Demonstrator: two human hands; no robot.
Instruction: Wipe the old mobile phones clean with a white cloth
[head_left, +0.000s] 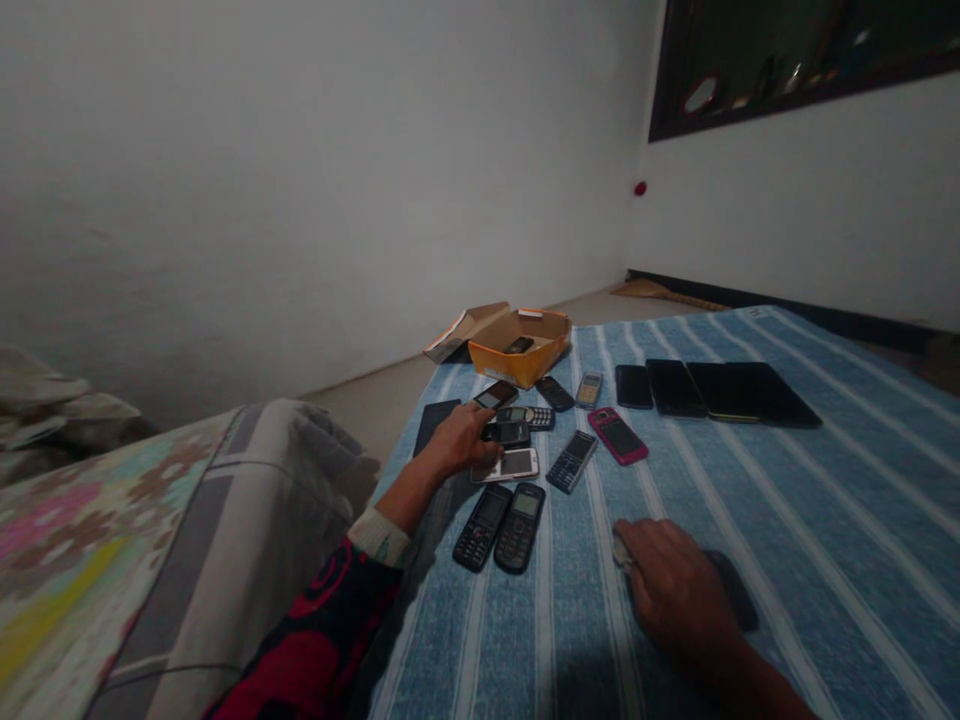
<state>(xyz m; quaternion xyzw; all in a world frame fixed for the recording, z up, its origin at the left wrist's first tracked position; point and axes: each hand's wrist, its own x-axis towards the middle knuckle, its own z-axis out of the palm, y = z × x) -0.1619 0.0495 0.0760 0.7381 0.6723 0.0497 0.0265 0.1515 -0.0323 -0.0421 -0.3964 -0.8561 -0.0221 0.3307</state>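
My left hand reaches in among several mobile phones on the striped blue cloth. Its thumb and fingers lie about the left end of a small black phone. A white phone lies just below, by the thumb, and a dark keypad phone just above. My right hand is closed on a crumpled whitish cloth, mostly hidden by the fingers. A dark phone lies beside that hand, partly covered. Two black keypad phones lie side by side nearer me.
An open orange box with a phone inside stands at the far end. Black flat devices lie in a row at right. A pink phone and a silver-edged keypad phone lie mid-cloth. Draped bedding is at left.
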